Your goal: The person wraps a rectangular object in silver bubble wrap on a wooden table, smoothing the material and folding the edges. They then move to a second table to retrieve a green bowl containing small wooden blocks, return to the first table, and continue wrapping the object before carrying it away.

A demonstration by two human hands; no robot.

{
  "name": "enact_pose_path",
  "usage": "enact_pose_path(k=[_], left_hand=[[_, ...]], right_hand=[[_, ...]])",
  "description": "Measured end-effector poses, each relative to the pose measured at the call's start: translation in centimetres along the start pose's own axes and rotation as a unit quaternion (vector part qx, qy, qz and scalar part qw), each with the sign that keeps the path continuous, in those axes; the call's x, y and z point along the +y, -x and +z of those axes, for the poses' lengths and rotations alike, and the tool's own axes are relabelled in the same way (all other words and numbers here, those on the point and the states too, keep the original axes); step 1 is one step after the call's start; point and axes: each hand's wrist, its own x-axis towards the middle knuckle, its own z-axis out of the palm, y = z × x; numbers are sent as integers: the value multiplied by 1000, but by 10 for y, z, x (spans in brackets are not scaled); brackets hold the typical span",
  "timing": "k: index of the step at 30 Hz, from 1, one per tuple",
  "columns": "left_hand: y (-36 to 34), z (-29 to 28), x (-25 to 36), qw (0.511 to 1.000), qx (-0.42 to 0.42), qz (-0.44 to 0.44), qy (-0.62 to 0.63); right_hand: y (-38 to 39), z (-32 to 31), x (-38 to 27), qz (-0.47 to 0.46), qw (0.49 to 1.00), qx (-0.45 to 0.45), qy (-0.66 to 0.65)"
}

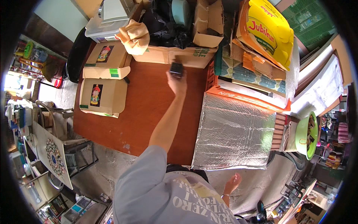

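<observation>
My left hand (pixel 176 83) is stretched out over the far middle of the brown wooden table. Its fingers are closed round a small black block-like object (pixel 176 70), blurred at its far end. Just beyond it is the front of a long cardboard box (pixel 156 55). My right hand (pixel 232 183) hangs low at my right side, beyond the table's near edge. It holds nothing I can see, and its fingers look loosely apart. Two brown cardboard boxes with cartoon-figure labels, a nearer one (pixel 116 98) and a farther one (pixel 118 61), lie on the table's left side.
A silver foil sheet (pixel 235 130) covers the right side, by an orange crate (pixel 231 96) piled with cardboard and a yellow bag (pixel 271 31). At the back are black plastic (pixel 164 31), a tan cloth (pixel 133 38) and a clear bin (pixel 106 35). A green basin (pixel 302 136) stands far right.
</observation>
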Motion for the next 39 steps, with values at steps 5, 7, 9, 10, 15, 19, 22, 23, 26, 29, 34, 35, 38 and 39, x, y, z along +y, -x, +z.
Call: enact_pose_path(k=[5, 7, 9, 10, 15, 19, 22, 23, 26, 29, 34, 35, 38, 39], left_hand=[[-104, -84, -40, 992, 112, 17, -49], [-145, -120, -50, 994, 95, 47, -37], [-152, -119, -31, 994, 36, 10, -106], [-158, -123, -32, 999, 40, 8, -36], [-185, -125, -69, 987, 91, 37, -124], [-222, -137, -93, 976, 135, 87, -145], [-217, -126, -70, 949, 159, -39, -270], [-208, -121, -59, 962, 118, -81, -234], [-152, -113, -36, 970, 18, -125, -207], [-35, -118, -18, 995, -29, -25, -97], [152, -149, -38, 942, -310, -87, -94], [183, -147, -31, 914, -355, -152, -122], [247, -128, -27, 868, -452, -168, -119], [258, -123, -30, 877, -429, -168, -137]], right_hand=[[44, -18, 30, 120, 993, 12, 2], [45, -12, 40, 89, 996, -10, 14], [55, -8, 41, 99, 995, -11, 9], [51, -4, 39, 104, 994, -16, -14], [28, -2, 15, 65, 996, -56, -23], [6, -1, -3, 18, 997, -69, -37], [18, -6, -1, 33, 996, -81, -27], [23, -8, 2, 42, 995, -84, -19], [46, -11, 17, 94, 993, -53, -53], [56, -12, 52, 58, 993, -92, 38], [74, -18, 114, 267, 921, -281, -49], [84, -20, 126, 305, 893, -325, -66], [110, -33, 163, 288, 873, -392, -31], [118, -38, 182, 317, 869, -373, -69]])
